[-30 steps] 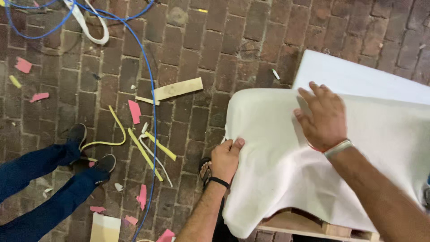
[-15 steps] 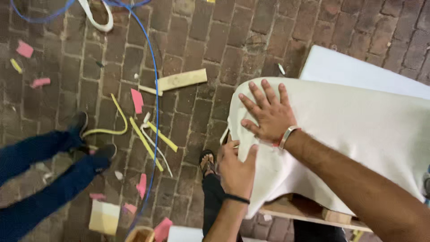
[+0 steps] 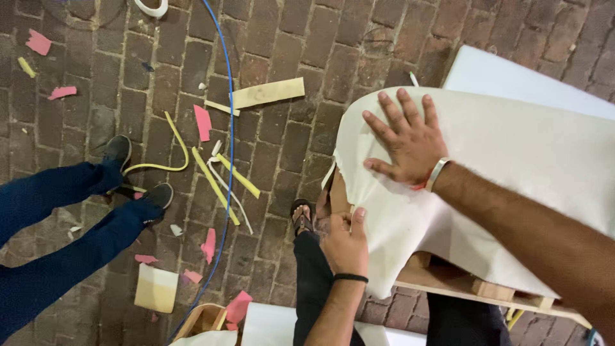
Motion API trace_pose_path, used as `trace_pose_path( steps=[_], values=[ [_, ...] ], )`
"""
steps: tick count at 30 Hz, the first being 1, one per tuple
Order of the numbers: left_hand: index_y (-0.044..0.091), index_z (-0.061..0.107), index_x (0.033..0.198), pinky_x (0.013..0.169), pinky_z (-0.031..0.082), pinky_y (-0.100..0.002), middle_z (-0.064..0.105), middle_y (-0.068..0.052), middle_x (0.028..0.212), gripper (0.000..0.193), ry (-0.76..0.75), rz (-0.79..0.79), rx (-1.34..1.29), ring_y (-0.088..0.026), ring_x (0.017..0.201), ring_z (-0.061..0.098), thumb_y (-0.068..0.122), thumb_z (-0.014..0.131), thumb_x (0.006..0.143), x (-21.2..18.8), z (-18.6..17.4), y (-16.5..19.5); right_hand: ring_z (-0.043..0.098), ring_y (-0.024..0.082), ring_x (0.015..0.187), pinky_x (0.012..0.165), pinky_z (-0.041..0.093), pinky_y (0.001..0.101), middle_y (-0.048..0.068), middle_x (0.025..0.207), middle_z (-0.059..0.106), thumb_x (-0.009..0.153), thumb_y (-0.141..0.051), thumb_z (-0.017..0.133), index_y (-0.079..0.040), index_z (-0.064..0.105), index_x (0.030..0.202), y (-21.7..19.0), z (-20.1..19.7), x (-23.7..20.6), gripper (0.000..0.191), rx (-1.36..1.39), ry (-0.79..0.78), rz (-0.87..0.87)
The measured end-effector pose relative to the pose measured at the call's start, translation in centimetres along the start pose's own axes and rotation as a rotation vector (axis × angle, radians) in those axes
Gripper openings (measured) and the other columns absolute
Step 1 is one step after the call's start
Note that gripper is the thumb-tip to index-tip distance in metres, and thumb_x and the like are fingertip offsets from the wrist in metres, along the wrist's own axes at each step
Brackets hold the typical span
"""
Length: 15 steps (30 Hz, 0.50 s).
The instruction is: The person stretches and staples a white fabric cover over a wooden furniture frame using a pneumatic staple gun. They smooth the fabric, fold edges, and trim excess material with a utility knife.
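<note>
1. Head view: a white cloth [image 3: 512, 166] is draped over a wooden frame [image 3: 474, 288] at the right of the scene, above a brick floor [image 3: 288, 38].
2. The right hand [image 3: 410, 141] is laid flat on the cloth near its left end, fingers spread wide; nothing is gripped. A metal bangle [image 3: 437, 174] is worn at the wrist.
3. The left hand [image 3: 344, 243] is held at the cloth's near-left edge, where the hanging hem is pinched between thumb and fingers. A black band [image 3: 350, 277] is seen on that wrist.
4. A sandalled foot [image 3: 302, 216] is seen just left of the frame.
5. Another person's legs [image 3: 57, 224] in dark blue, with dark shoes [image 3: 138, 176], are seen at the left.
6. A blue cable [image 3: 227, 160] is run from far to near across the floor; yellow strips [image 3: 218, 179], pink scraps [image 3: 202, 122] and a foam block [image 3: 155, 288] are scattered about it.
</note>
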<state>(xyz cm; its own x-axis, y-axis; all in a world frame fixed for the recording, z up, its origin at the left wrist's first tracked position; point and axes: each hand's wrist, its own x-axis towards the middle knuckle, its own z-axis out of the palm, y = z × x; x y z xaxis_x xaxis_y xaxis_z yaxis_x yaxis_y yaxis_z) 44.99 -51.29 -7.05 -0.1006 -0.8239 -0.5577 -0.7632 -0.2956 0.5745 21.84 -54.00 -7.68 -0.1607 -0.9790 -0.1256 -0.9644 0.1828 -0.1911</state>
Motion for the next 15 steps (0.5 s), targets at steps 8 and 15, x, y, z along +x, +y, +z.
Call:
trace_pose_path(
  steps=[8, 15],
  values=[
    [0.021, 0.075, 0.115, 0.063, 0.056, -0.050, 0.073, -0.018, 0.076, 0.045, -0.014, 0.134, 0.160, -0.041, 0.073, 0.071, 0.058, 0.059, 0.093, 1.1, 0.4, -1.9, 0.016, 0.042, 0.157, 0.120, 0.009, 0.0695, 0.018, 0.170, 0.022, 0.091, -0.077, 0.040, -0.021, 0.035, 0.162, -0.7, 0.7, -0.8, 0.090, -0.072, 0.001, 0.036],
    [0.022, 0.080, 0.113, 0.064, 0.057, -0.048, 0.072, -0.019, 0.075, 0.050, -0.018, 0.138, 0.162, -0.038, 0.073, 0.072, 0.061, 0.060, 0.090, 0.9, -0.1, -1.8, 0.025, 0.036, 0.152, 0.123, 0.014, 0.0586, 0.016, 0.160, 0.037, 0.078, -0.049, 0.074, -0.015, 0.047, 0.153, 5.9, -2.1, -15.1, 0.086, 0.131, 0.468, 0.779]
  ],
)
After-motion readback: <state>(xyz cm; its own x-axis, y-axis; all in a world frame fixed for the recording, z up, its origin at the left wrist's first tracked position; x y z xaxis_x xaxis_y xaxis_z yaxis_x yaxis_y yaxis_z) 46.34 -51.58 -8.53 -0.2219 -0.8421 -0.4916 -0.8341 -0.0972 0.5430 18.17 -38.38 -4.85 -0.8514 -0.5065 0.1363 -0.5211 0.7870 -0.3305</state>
